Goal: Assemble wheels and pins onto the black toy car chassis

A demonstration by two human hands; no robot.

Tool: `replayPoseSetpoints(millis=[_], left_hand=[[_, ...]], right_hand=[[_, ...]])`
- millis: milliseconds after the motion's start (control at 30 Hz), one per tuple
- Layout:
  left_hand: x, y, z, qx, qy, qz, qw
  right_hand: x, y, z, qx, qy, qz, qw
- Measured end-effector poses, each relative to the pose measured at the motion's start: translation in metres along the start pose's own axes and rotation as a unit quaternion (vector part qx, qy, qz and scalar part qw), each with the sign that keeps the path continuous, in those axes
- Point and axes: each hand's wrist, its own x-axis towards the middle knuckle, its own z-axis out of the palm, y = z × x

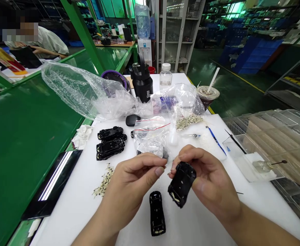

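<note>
My right hand (pixel 211 182) grips a black toy car body (pixel 182 182), tilted, with small pale parts at its lower end. Close to its left, my left hand (pixel 134 181) has thumb and fingers pinched together; whatever may be between the fingertips is too small to make out. A second black car body (pixel 157 213) lies on the white tabletop (pixel 129 229) below the hands. Several black car parts (pixel 111 145) are stacked at the left. Small pale pieces with dark ends (pixel 104 181) lie in a pile beside my left hand.
A zip bag (pixel 152 135), black mouse (pixel 132 120), black bottle (pixel 142 83) and iced drink (pixel 207 95) stand or lie beyond the hands. Another pile of pale pieces (pixel 188 121), a blue tool (pixel 216 140) and a clear tray (pixel 255 164) are rightward. A person (pixel 47 42) sits far left.
</note>
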Motion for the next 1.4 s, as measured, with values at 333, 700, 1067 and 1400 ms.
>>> replayPoseSetpoints(millis=[333,700,1067,1400], left_hand=[[-0.004,-0.002,-0.001,-0.013,0.001,-0.019,1.000],[-0.006,-0.006,-0.002,-0.045,0.007,-0.074,0.996],[0.000,-0.002,-0.005,-0.274,-0.102,-0.114,0.949],[-0.004,0.003,-0.001,-0.405,-0.121,-0.083,0.903]], right_hand=[[0.009,-0.002,-0.004,0.165,0.019,0.059,0.984],[0.011,-0.002,-0.004,0.205,0.032,0.084,0.975],[0.010,-0.003,-0.005,0.221,0.008,0.096,0.971],[0.007,-0.003,-0.004,0.203,0.026,0.106,0.973]])
